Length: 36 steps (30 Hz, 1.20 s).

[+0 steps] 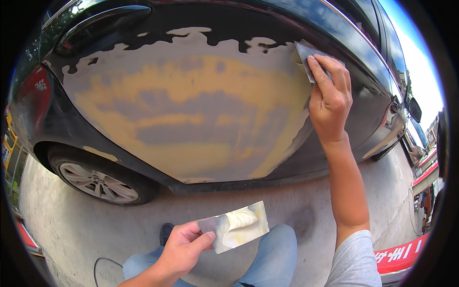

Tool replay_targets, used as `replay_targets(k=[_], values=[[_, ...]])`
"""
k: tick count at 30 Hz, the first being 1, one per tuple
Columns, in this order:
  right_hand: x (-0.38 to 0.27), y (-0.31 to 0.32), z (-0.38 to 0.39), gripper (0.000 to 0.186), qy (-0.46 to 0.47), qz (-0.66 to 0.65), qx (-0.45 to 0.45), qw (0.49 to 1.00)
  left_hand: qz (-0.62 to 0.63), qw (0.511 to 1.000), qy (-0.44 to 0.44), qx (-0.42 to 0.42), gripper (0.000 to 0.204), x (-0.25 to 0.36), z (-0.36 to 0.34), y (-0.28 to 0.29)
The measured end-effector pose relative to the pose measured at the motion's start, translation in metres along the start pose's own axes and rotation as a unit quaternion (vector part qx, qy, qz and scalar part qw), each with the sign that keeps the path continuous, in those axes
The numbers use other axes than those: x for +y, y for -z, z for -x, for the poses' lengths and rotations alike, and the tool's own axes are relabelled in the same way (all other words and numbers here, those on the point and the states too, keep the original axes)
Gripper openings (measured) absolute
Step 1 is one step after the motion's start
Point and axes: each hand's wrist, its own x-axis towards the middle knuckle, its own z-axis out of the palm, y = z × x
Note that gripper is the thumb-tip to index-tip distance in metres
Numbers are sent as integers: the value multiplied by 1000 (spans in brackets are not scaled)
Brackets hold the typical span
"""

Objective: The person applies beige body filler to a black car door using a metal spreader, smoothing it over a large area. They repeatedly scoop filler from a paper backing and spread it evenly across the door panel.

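Scraper (306, 52) at top right edge of car door patch (191, 115).
Your right hand (331, 93) pinches it: press evenly. Your left hand (187, 246) pinches the putty plate (215, 224).

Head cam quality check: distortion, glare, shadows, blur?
Head view: strong fisheye, black surround, car edges bowing; head view: sky very bright at right, reflections on the upper black paint; head view: concrete ground darker below the car, shadows soft; head view: left hand and right hand fairly sharp, no obvious motion blur.
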Motion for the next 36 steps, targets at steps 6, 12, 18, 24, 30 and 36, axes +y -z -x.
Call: replay_targets(k=[6,12,18,24,30,36], values=[[-4,14,10,45,13,-59,-36,998,-10,999,-10,35,27,4,2,-2],[12,9,0,44,31,-27,-17,999,-3,997,-19,68,26,6,4,-5],[6,9,27,46,41,-47,-56,996,1,992,-69,110,27,15,12,18],[-8,12,66,50,16,-42,-48,998,-19,986,-101,131,29,19,18,45],[-21,10,112,53,1,-12,-61,998,-18,980,-118,159,37,22,24,65],[-41,3,157,51,-30,0,-62,998,-34,970,-138,199,37,20,26,64]])
